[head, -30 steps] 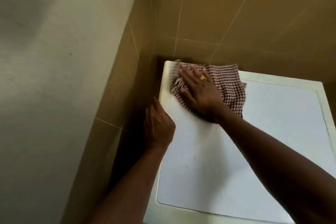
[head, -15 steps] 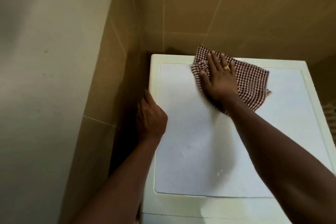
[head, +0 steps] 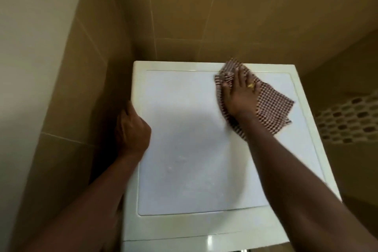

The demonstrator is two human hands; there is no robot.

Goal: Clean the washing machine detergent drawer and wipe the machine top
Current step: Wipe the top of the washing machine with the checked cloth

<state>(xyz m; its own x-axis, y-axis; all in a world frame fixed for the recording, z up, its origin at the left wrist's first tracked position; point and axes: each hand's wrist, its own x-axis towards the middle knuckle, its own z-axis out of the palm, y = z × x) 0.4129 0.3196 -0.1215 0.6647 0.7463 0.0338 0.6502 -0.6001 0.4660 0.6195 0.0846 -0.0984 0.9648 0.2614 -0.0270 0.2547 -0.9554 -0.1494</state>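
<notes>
The white washing machine top point(head: 184, 129) fills the middle of the head view. My right hand point(head: 240, 92), with a gold ring, presses flat on a brown-and-white checked cloth point(head: 272, 110) at the back right of the top. My left hand point(head: 132, 129) grips the machine's left edge, fingers curled over the rim. The detergent drawer is out of sight below the front edge.
Tan tiled walls point(head: 204, 16) close in behind and to the left of the machine, with a dark narrow gap on the left side. A perforated basket point(head: 347, 120) stands to the right of the machine.
My right hand has slid the cloth along the back of the top, from the back left corner to the back right. My left hand stays on the left edge.
</notes>
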